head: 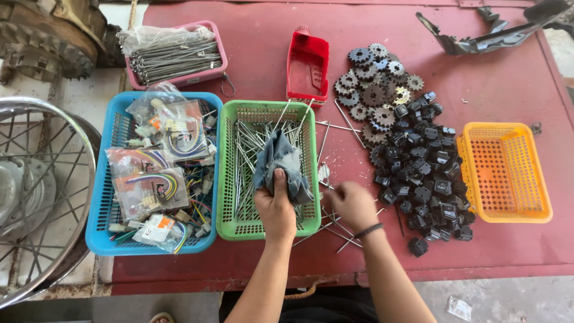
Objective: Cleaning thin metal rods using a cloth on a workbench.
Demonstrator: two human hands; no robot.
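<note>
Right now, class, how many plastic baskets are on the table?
4: a pink basket at the back left, a blue basket, a green basket beside it, and an orange basket at the right.

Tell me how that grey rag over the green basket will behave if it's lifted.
The grey rag hangs in folds from the left hand, so it's probably floppy and light. It may snag the thin metal spokes lying under it.

Even, bright daylight is cast over the red table (514, 72); shadows are kept short and soft. Sharp focus is held centrally, while slight bending is seen toward nine o'clock.
</note>
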